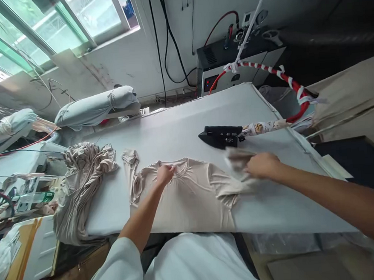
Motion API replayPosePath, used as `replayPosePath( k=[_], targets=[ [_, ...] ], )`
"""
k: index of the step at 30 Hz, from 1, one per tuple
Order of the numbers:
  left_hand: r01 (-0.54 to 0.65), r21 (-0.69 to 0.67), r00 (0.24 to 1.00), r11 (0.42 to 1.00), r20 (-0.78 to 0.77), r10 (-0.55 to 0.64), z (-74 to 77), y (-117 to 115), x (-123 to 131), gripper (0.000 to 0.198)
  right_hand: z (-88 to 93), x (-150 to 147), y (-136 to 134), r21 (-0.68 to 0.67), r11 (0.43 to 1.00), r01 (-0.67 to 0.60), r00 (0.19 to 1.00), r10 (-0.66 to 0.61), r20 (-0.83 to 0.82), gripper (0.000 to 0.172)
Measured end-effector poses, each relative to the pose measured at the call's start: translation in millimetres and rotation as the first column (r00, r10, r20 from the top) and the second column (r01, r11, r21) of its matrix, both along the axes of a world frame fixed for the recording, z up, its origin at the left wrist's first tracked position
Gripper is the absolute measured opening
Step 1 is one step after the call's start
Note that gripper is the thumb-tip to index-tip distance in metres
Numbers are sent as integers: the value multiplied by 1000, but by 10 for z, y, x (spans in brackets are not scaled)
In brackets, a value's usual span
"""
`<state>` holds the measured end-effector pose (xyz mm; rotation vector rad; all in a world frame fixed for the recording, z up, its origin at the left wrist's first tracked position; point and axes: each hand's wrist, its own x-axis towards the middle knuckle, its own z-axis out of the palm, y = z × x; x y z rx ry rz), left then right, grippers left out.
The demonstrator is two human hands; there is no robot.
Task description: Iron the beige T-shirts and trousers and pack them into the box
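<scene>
A beige shirt (191, 195) lies spread on the pale ironing table (161, 133), its neckline toward the back. At the left side of the collar, my left hand (165, 174) is closed on the fabric. My right hand (263, 165) is closed on the sleeve end at the right, where the cloth is blurred by motion. Just behind that hand rests a black iron (221, 135), lying on the table with a wrapped cord running right. The shirt's other sleeve is bunched to the left of the collar.
A heap of beige garments (84, 185) hangs over the table's left front edge. Padded white rolls (98, 105) stand at the back left. A red hose (294, 85) loops above the right side, near a boxy machine (232, 60). A cardboard box (28, 257) sits lower left.
</scene>
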<state>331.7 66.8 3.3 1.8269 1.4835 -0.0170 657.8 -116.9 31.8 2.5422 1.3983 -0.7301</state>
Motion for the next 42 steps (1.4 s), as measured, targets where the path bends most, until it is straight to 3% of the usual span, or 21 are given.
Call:
replayPosePath(
  k=[2, 5, 7, 10, 12, 14, 15, 16, 18, 20, 22, 24, 26, 28, 30, 32, 35, 39, 42],
  targets=[
    [-44, -84, 999, 996, 7, 45, -92, 63, 303, 39, -94, 16, -15, -28, 999, -41, 996, 38, -83, 41],
    [-100, -226, 989, 969, 83, 122, -229, 120, 744, 39, -377, -416, 246, 76, 993, -92, 983, 103, -155, 46],
    [-47, -117, 995, 992, 87, 58, -314, 160, 973, 45, -600, -724, 401, 186, 982, -17, 989, 43, -139, 46],
    [179, 146, 983, 973, -57, -173, -415, 274, 1114, 27, -764, -856, 455, 327, 935, 138, 987, -101, -129, 52],
    [345, 183, 935, 921, -151, -321, -462, 394, 1086, 22, -678, -642, 499, 444, 879, 172, 985, -154, -78, 53],
    [479, 175, 874, 860, -188, -449, -491, 528, 1017, 31, -455, -235, 676, 553, 823, 131, 984, -176, 29, 60],
    [530, 179, 846, 829, -190, -499, -499, 590, 984, 37, -313, -5, 816, 542, 834, 100, 984, -164, 72, 69],
    [568, 183, 821, 802, -190, -538, -504, 641, 961, 41, -164, 208, 975, 464, 884, 62, 990, -115, 87, 77],
    [611, 180, 790, 771, -202, -579, -502, 696, 955, 46, 119, 470, 1273, 180, 981, -67, 998, 68, -1, 80],
    [631, 159, 773, 759, -207, -600, -484, 690, 1005, 45, 322, 388, 1427, -27, 970, -241, 962, 235, -141, 67],
    [629, 117, 774, 768, -180, -607, -439, 674, 1085, 40, 397, -30, 1372, -51, 923, -382, 910, 365, -198, 55],
    [577, 27, 815, 816, -85, -573, -355, 744, 1122, 30, 352, -591, 1160, -53, 889, -455, 876, 436, -206, 50],
    [478, -86, 878, 874, 20, -478, -237, 963, 1011, 16, 240, -1045, 931, -77, 892, -445, 885, 425, -191, 52],
    [374, -171, 927, 912, 82, -365, -98, 1289, 695, 17, 116, -1246, 828, -91, 947, -310, 945, 295, -142, 61],
    [318, -224, 948, 921, 69, -310, 38, 1574, 253, 26, 13, -1211, 894, -51, 991, -121, 988, 115, -98, 74],
    [340, -188, 938, 922, 2, -346, 137, 1659, -127, 30, -45, -1060, 1051, -17, 1000, -10, 992, 8, -125, 81],
    [437, -27, 895, 899, -83, -438, 128, 1301, -288, 26, -22, -872, 1215, -25, 999, 21, 982, -25, -188, 77],
    [515, -18, 854, 857, -77, -514, -100, 510, 82, 22, 133, -905, 1101, -5, 996, 93, 969, -92, -231, 65],
    [442, -87, 893, 893, -48, -447, -202, 304, 371, 23, 212, -1066, 828, -15, 996, 86, 953, -87, -290, 60]
  ],
)
